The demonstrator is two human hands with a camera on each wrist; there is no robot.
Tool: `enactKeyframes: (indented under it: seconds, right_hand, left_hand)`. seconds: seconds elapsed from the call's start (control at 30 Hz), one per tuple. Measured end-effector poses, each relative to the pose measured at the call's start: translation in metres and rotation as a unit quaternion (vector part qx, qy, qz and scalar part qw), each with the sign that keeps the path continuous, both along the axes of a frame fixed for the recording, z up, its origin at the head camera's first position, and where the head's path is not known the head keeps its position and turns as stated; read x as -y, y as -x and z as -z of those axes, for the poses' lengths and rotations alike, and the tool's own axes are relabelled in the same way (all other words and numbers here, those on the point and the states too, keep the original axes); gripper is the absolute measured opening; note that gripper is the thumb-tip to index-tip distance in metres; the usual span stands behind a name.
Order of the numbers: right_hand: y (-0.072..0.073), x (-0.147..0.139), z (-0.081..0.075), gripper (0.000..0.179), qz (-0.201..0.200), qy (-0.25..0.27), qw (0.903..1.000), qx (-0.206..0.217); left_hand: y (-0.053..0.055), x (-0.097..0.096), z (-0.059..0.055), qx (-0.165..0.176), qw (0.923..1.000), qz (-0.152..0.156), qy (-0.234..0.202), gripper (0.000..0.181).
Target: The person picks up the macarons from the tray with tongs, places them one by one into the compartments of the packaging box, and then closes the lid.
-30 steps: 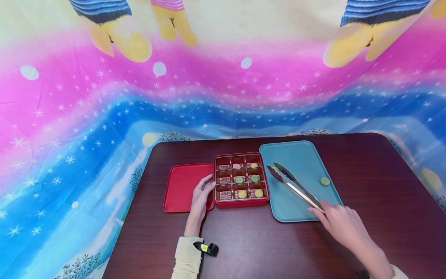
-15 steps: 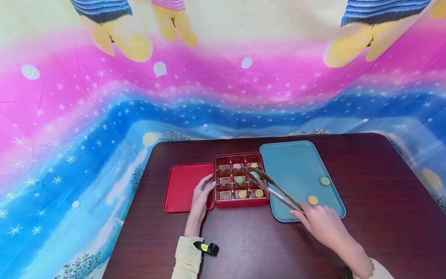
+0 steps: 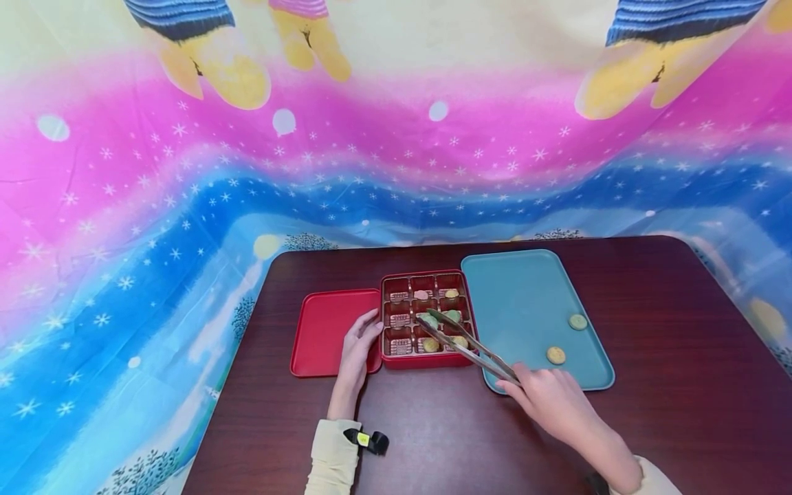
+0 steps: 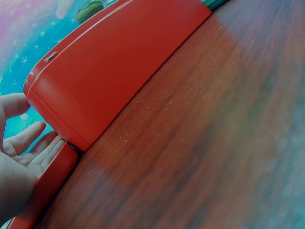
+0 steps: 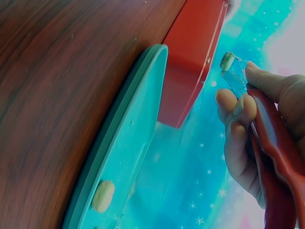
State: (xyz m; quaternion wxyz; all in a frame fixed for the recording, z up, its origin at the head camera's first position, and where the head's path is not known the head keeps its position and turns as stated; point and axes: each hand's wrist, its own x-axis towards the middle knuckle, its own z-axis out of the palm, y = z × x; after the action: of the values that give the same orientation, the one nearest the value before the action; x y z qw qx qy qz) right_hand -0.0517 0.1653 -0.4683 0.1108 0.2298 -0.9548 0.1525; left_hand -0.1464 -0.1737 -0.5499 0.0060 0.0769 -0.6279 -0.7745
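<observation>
My right hand point(image 3: 547, 399) grips a pair of metal tongs point(image 3: 489, 357), whose red handles point(image 5: 281, 143) show in the right wrist view. Between the tong tips is a small round green cookie point(image 5: 227, 61). In the head view the tips lie over the middle of a red divided box point(image 3: 427, 364), partly covering the cookies inside. Several pink, yellow and green cookies sit in its cells, such as a pink cookie point(image 3: 421, 295). My left hand point(image 3: 357, 347) rests at the box's left side, fingers extended, fingertips right at its wall and over the red lid point(image 3: 334, 330).
A blue-green tray point(image 3: 520, 295) stands against the box's right side. On it lie a yellow cookie point(image 3: 555, 355) and a green cookie point(image 3: 578, 322). All stand on a dark wooden table point(image 3: 445, 440), with a patterned cloth point(image 3: 396, 137) hanging behind.
My right hand has carried the tongs left from over the tray to above the box's middle. The yellow cookie on the tray has come into sight. My left hand stays put.
</observation>
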Motion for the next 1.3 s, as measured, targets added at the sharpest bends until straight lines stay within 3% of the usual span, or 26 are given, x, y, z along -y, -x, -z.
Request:
enactKeyframes:
  seconds: [0.27, 1.3]
  right_hand:
    - [-0.001, 0.011, 0.0, 0.037, 0.001, 0.0, 0.9992, 0.04]
    - [0.003, 0.028, 0.007, 0.034, -0.009, -0.023, 0.996, 0.086]
  left_hand:
    - [0.0, 0.0, 0.0, -0.003, 1.0, 0.001, -0.003, 0.047]
    - [-0.001, 0.0, 0.0, -0.004, 1.0, 0.004, 0.007, 0.049]
